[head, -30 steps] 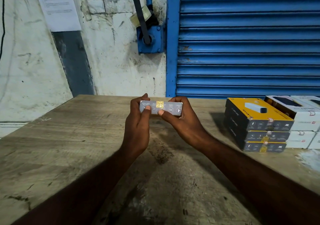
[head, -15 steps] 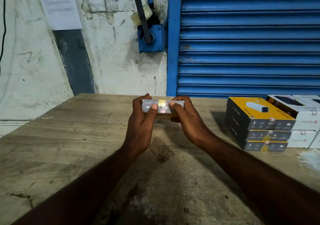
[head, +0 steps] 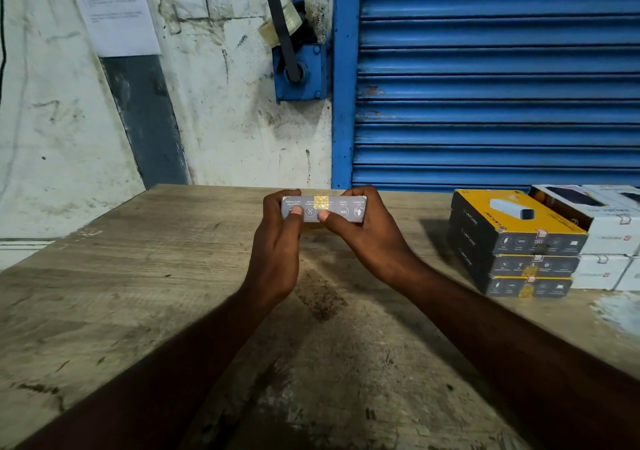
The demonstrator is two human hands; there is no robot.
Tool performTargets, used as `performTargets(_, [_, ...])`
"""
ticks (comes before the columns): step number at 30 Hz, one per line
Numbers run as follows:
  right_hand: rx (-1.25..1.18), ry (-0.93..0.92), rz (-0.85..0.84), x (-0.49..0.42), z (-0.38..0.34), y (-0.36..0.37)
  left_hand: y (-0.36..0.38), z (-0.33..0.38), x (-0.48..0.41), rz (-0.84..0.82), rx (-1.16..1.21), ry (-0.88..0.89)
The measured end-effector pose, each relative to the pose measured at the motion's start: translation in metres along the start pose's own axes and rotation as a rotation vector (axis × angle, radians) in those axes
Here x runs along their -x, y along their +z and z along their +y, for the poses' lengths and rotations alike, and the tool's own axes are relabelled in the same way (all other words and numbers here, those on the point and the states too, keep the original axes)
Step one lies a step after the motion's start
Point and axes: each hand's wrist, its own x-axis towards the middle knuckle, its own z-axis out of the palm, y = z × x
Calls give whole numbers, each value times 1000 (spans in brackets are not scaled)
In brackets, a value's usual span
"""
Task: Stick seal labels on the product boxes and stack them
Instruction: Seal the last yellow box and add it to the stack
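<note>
The left hand (head: pixel 275 242) grips the left end of the grey-faced product box (head: pixel 346 207), thumb flat on the near face, and holds it over the middle of the worktop (head: pixel 138 276) with that face turned toward the person. At the middle of the face sits the gold seal label (head: pixel 321 203), reaching up to the top edge. The right hand (head: pixel 370 238) grips the right end, its thumb pressing just below the label.

The step in hand looks like rubbing the seal down. It goes best if the left hand braces the box firmly while the right thumb sweeps from the edge downward, so no corner lifts or creases.

Well apart to the right, the stack of three yellow-topped boxes (head: pixel 519 238) stands just beside the white boxes (head: pixel 609 238). The sealed box should land squarely on top, seal facing forward like the others.
</note>
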Motion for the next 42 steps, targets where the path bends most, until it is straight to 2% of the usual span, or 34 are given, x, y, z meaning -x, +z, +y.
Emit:
performTargets(6, [2,26,14,-2,4,-1,1,0,0,-24,-8,-9])
performTargets(17, [-138,68,-45,1,0,0,1,1,1,-6,-113,72])
performTargets(28, [-46,23,-39,-2,6,-1,-1,0,-1,-39,-30,10])
performTargets(33, [-76,64,-14,-4,5,-2,-1,1,1,-48,-83,77])
performTargets(37, [-171,81,-105,-5,3,-10,-5,0,-1,-128,-165,138])
performTargets(42, [-100,55,-184,-6,10,-16,-9,-5,-4,-137,-256,270])
